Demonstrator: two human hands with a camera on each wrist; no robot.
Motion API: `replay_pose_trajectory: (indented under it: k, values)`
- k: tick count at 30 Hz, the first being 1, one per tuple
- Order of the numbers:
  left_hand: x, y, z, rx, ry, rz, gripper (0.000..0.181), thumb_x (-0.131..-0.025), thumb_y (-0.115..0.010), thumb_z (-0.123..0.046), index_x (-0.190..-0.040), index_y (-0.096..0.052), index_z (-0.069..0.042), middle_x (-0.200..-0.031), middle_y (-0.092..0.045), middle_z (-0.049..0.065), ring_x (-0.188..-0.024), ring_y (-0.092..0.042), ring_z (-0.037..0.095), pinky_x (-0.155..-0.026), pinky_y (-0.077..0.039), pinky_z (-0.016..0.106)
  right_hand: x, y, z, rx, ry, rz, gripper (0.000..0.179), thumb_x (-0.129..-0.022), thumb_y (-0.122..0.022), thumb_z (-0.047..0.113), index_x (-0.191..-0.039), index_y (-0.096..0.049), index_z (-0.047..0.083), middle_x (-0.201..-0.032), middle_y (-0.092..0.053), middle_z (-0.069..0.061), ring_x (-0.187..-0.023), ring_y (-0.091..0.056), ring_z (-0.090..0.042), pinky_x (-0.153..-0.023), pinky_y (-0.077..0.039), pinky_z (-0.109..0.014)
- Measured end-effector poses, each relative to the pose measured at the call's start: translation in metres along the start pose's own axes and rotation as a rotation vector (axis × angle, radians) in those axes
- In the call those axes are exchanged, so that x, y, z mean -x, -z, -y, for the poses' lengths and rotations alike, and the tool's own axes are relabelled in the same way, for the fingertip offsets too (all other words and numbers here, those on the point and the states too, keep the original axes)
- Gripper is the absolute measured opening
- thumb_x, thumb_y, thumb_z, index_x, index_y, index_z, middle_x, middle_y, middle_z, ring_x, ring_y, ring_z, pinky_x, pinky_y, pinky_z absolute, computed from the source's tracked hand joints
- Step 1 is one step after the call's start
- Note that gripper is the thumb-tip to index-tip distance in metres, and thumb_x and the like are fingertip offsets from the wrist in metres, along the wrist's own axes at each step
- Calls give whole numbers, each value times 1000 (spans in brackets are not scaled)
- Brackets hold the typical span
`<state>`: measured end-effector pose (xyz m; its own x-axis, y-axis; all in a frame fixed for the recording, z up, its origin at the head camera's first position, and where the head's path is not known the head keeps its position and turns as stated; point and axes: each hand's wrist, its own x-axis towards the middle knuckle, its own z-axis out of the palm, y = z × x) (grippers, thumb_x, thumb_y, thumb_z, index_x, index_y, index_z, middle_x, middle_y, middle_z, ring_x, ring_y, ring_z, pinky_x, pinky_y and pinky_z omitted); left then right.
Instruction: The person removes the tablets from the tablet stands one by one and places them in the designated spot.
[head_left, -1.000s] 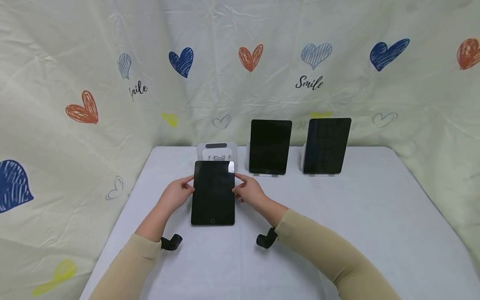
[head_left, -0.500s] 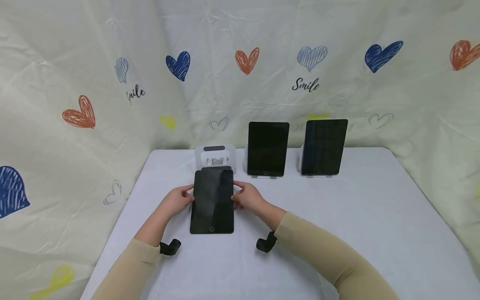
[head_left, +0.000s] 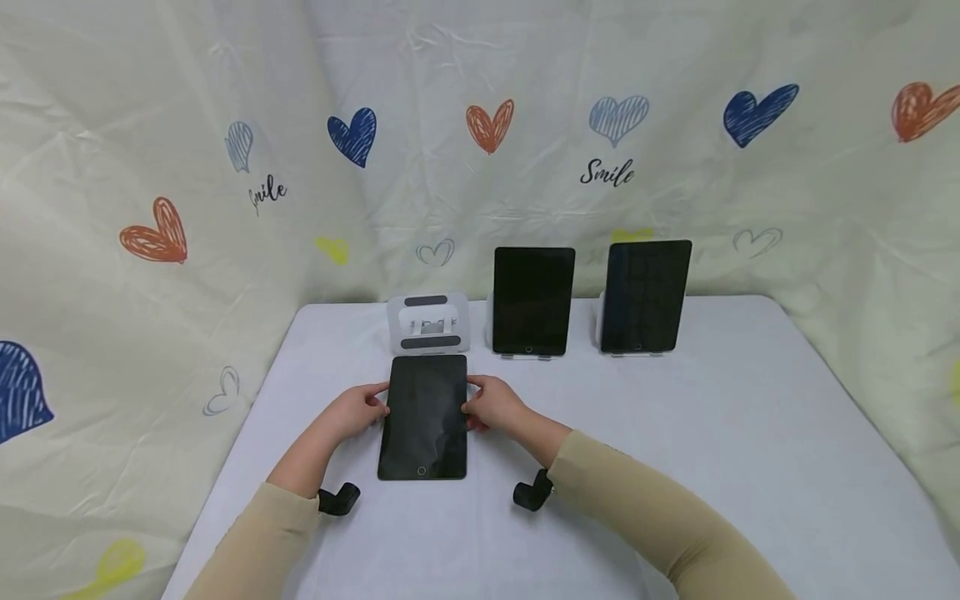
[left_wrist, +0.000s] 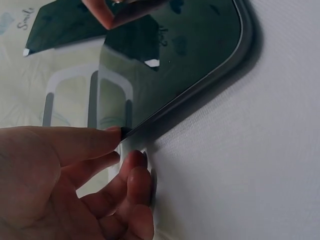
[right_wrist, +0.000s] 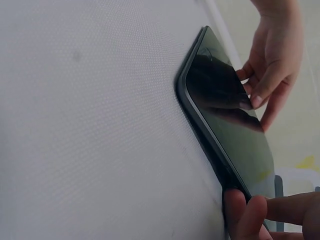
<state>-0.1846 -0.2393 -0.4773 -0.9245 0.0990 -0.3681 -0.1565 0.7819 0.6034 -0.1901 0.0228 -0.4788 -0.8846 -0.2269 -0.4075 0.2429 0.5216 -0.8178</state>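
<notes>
A black tablet (head_left: pixel 422 425) with its screen up and round home button toward the person lies low over the white table, held at both long sides. My left hand (head_left: pixel 357 412) grips its left edge between thumb and fingers; the left wrist view shows the thumb (left_wrist: pixel 95 142) at that edge. On the opposite edge, my right hand (head_left: pixel 495 406) pinches the tablet, its fingertips (right_wrist: pixel 237 210) right at the rim in the right wrist view. Just beyond the tablet's far end stands a white and grey tablet stand (head_left: pixel 429 304), bearing nothing, with two dark grey pads across it.
Two more black tablets stand propped on stands to the right, one in the middle (head_left: pixel 533 302) and one farther right (head_left: pixel 647 297). The white tablecloth (head_left: pixel 675 467) spreads beneath everything. Behind hangs a pale curtain (head_left: pixel 420 192) printed with hearts.
Both hands have drawn the tablet back toward the person and lower, away from the stand. More of the stand shows, including its lower dark pad. The view has tilted slightly.
</notes>
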Motion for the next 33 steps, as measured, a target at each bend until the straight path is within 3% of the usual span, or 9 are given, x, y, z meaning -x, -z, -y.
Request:
replay_pose_trajectory:
  k: [15, 24, 33]
  values:
    - [5, 0, 1, -3, 18, 21, 53, -92, -65, -10, -143, -53, -4, -84, -57, 5, -72, -50, 19, -64, -40, 30, 4, -4, 4, 133, 33, 56, 59, -92, -65, 4, -145, -43, -3, -67, -66, -9, -55, -64, -19, -54, -53, -31]
    - [7, 2, 1, -5, 19, 38, 53, -92, -67, -11, -142, -53, -4, -82, -56, 5, -69, -48, 18, -62, -39, 30, 5, -4, 8, 176, 1, 65, 61, -92, -67, 6, -147, -41, -2, -68, -67, -9, -55, -65, -21, -53, -52, -30]
    - [4, -2, 9, -8, -3, 0, 52, -91, -68, -10, -141, -54, -2, -82, -56, 4, -72, -49, 18, -65, -39, 31, 0, -6, 12, 210, -38, 76, 62, -93, -68, 10, -148, -42, 1, -70, -67, -9, -55, -64, -21, -54, -52, -30]
